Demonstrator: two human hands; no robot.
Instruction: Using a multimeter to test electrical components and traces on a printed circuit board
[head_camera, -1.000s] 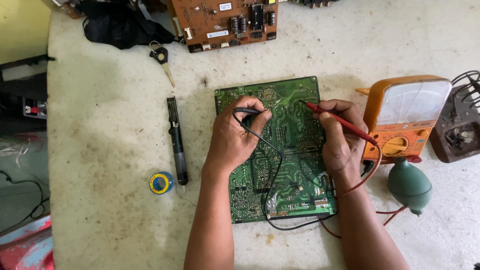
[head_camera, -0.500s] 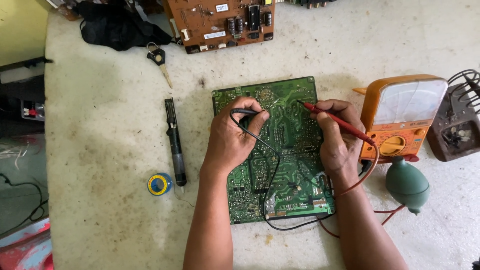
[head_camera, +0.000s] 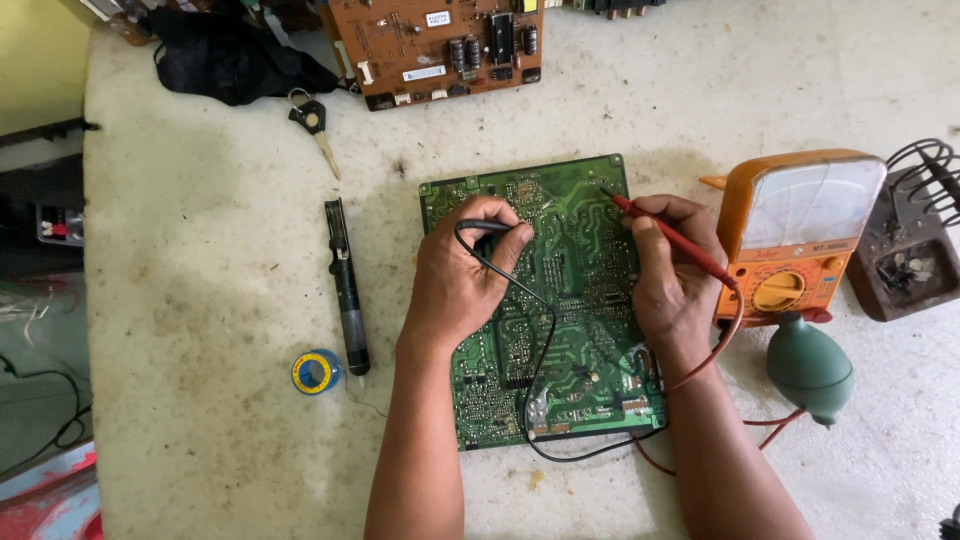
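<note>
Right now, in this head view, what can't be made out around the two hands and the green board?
- Black probe's tip: hidden under the left hand.
- Green circuit board: the middle is covered by both hands; component markings too small.
- Orange meter: needle reading lost in dial glare.
- Brown circuit board: cut off by the top edge.
- Right hand hides its grip on the red probe.

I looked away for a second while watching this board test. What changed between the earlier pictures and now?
Almost nothing. The left hand holds the black probe and the right hand the red probe on the green circuit board, as before; their tips shifted only slightly, if at all. The orange meter, green bulb and black pen-shaped tool stayed put.
</note>
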